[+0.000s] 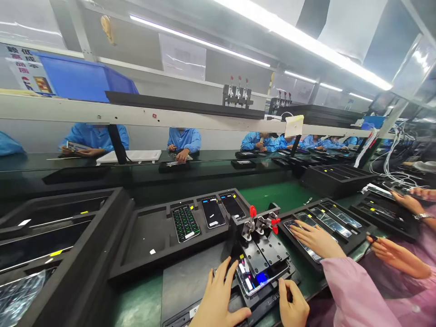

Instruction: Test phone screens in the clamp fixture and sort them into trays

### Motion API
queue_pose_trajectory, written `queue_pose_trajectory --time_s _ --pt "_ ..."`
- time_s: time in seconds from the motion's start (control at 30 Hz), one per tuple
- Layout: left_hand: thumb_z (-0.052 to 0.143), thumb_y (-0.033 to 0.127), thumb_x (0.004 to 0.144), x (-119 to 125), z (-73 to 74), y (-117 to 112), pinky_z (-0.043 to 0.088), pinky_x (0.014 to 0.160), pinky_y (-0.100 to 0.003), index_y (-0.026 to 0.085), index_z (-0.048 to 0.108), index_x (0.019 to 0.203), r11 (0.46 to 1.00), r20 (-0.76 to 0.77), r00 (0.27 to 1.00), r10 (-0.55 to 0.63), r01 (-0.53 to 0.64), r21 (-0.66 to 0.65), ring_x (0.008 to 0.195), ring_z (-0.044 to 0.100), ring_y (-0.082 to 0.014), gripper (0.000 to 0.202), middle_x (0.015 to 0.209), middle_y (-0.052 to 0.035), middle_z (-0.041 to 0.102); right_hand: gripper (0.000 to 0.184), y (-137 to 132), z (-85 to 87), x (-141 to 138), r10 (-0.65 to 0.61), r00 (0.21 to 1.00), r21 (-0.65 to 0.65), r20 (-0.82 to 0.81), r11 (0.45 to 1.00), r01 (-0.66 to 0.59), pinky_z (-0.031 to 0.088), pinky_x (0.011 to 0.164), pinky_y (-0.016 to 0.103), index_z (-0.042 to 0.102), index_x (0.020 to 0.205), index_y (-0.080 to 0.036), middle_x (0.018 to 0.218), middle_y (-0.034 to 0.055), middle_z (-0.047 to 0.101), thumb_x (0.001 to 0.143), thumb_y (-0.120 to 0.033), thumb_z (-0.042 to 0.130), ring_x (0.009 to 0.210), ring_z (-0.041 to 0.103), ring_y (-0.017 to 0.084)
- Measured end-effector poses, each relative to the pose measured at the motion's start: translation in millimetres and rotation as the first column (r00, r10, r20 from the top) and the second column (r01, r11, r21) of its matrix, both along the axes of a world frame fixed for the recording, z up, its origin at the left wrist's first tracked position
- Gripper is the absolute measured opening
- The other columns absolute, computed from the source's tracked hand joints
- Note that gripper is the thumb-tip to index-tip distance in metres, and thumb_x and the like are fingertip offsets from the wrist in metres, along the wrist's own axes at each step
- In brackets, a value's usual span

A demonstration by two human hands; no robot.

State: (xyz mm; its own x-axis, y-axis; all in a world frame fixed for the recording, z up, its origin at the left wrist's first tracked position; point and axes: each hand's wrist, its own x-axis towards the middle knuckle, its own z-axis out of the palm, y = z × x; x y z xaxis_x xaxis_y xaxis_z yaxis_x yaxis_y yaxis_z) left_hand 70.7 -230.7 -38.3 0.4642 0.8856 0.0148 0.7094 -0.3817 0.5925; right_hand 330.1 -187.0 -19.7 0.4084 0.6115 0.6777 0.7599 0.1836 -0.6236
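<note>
My left hand (218, 297) has its fingers spread at the left side of a black clamp fixture (265, 254), its fingertips near the edge of a phone. That phone (254, 281) lies in the fixture with its screen lit blue and white, partly covered by black press plates. Curled closed, my right hand (293, 302) is at the fixture's front right corner; what its fingers hold, if anything, is hidden. Red-tipped toggle levers (252, 211) stand on top of the fixture. Behind it, a black foam tray (146, 243) holds several phones, one showing a green-and-black grid (185, 222).
At right, a co-worker's pink-sleeved hand (316, 240) rests over another phone tray (357, 238). More hands (391, 250) work beyond it. Deep black trays (112, 236) rise at left. A shelf beam (204, 119) crosses above the green conveyor (272, 195); people in blue sit opposite.
</note>
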Motion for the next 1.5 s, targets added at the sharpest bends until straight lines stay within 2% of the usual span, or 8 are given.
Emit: queue_pose_trajectory --time_s 0.13,0.27,0.77,0.87,0.97,1.13,1.27,1.5 --pt "0.065 0.051 0.063 -0.2 0.4 -0.7 0.013 0.107 -0.054 0.03 0.016 0.14 1.0 0.015 1.0 -0.001 0.001 0.019 0.134 0.019 -0.0269 0.094 0.148 -0.0064 0.019 0.044 -52.1 -55.8 -31.1 -0.016 1.0 0.031 -0.011 0.999 0.017 0.039 0.049 0.024 0.055 0.06 -0.018 0.052 0.0012 0.051 0.088 -0.049 0.041 0.046 0.048 0.012" --pt "0.065 0.051 0.063 -0.8 0.4 -1.3 0.013 0.107 -0.054 0.029 0.017 0.14 1.0 0.013 1.0 -0.002 0.001 0.023 0.134 0.019 -0.027 0.093 0.148 -0.0074 0.02 0.039 -69.5 -95.3 -35.7 -0.004 1.0 -0.002 -0.001 1.0 0.004 0.036 0.052 0.022 0.051 0.058 -0.018 0.051 -0.0014 0.046 0.087 -0.043 0.046 0.045 0.043 0.01" --pt "0.063 0.054 0.066 -0.8 6.2 -4.6 0.012 0.107 -0.054 0.028 0.016 0.14 1.0 0.021 1.0 0.002 -0.003 0.011 0.135 0.018 -0.0264 0.091 0.148 -0.0075 0.019 0.043 -62.7 -99.2 -26.4 0.061 0.998 -0.099 0.0 0.993 -0.061 0.035 0.057 0.022 0.048 0.057 -0.017 0.054 -0.0004 0.046 0.089 -0.044 0.039 0.051 0.045 0.011" --pt "0.062 0.054 0.066 -1.6 6.6 -4.3 0.013 0.107 -0.054 0.027 0.017 0.14 1.0 0.015 1.0 0.002 -0.002 0.013 0.134 0.018 -0.0267 0.091 0.148 -0.0083 0.02 0.046 -64.2 -95.4 -25.0 0.078 0.995 -0.135 -0.059 0.987 -0.085 0.036 0.055 0.021 0.049 0.055 -0.017 0.052 -0.0008 0.047 0.09 -0.046 0.037 0.049 0.045 0.01" --pt "0.063 0.056 0.065 -2.8 5.7 -3.5 0.013 0.107 -0.054 0.029 0.016 0.14 1.0 0.021 1.0 -0.005 0.005 0.021 0.134 0.02 -0.0268 0.093 0.148 -0.0077 0.02 0.049 -63.5 -82.3 -22.1 0.011 0.991 -0.131 -0.132 0.991 -0.028 0.035 0.053 0.021 0.046 0.05 -0.017 0.048 -0.002 0.044 0.088 -0.048 0.039 0.045 0.043 0.009" --pt "0.065 0.059 0.061 -4.0 5.8 -1.0 0.014 0.106 -0.055 0.028 0.014 0.141 0.998 0.039 0.999 -0.025 0.023 0.052 0.133 0.021 -0.0279 0.099 0.147 -0.0092 0.022 0.04 -38.3 -30.4 -15.2 -0.057 0.992 -0.053 -0.114 0.997 0.051 0.037 0.059 0.023 0.054 0.065 -0.017 0.058 -0.0004 0.052 0.085 -0.05 0.044 0.055 0.048 0.012" --pt "0.063 0.056 0.064 -4.2 7.0 -1.2 0.013 0.107 -0.053 0.026 0.015 0.141 0.998 0.038 0.999 -0.026 0.023 0.062 0.133 0.021 -0.0271 0.095 0.147 -0.0098 0.022 0.035 -1.8 7.8 -11.0 0.05 0.999 -0.1 -0.008 0.994 -0.051 0.039 0.064 0.025 0.052 0.073 -0.018 0.071 0.0018 0.055 0.082 -0.051 0.049 0.066 0.051 0.014" --pt "0.066 0.056 0.059 5.4 3.2 -0.1 0.01 0.106 -0.055 0.028 0.013 0.141 0.996 0.012 1.0 0.001 -0.002 0.087 0.133 0.019 -0.0299 0.102 0.148 -0.0101 0.019 0.035 28.2 15.1 -8.3 0.181 0.983 -0.18 0.038 0.969 -0.172 0.037 0.063 0.023 0.045 0.06 -0.019 0.061 -0.0027 0.05 0.08 -0.047 0.05 0.059 0.049 0.011"
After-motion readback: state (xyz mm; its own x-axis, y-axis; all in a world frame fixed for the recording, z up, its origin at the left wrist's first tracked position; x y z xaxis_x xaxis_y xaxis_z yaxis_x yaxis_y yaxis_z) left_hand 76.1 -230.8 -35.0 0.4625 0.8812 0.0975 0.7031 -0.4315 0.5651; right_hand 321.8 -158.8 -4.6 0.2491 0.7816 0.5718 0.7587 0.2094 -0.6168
